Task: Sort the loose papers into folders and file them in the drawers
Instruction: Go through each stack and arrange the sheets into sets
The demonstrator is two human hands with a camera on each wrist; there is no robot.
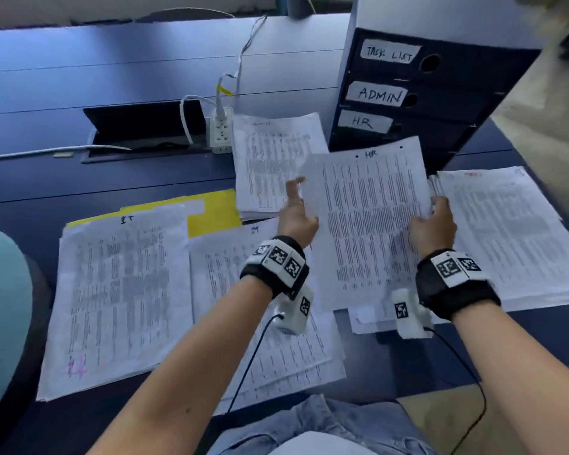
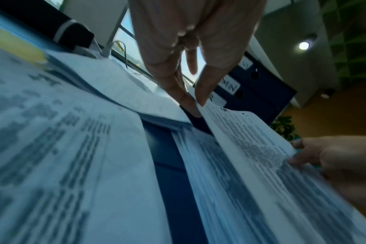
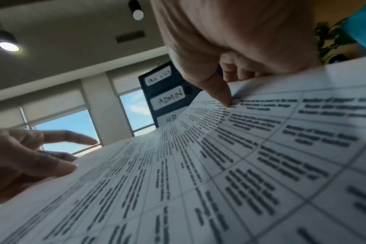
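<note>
My right hand [image 1: 432,226] pinches the HR sheet [image 1: 372,221] at its right edge; my left hand [image 1: 297,215], fingers loosely extended, touches its left edge. Thin white printed rectangle, raised over the bench [image 1: 112,178], long axis toward the drawers [image 1: 418,93].

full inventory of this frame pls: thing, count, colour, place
HR sheet: 1, white, printed, held up in front of the drawers
drawer unit: 1, dark blue, far right of the desk; labels read TASK LIST, ADMIN, HR
paper stacks: 4 or so, white, spread over the desk
yellow folder: 1, yellow, under the left stack
power strip: 1, white, by the desk's cable hatch, cables plugged in
desk: 1, dark blue
left hand: fingers straight, at the sheet's left edge
right hand: pinches the sheet's right edge
</note>
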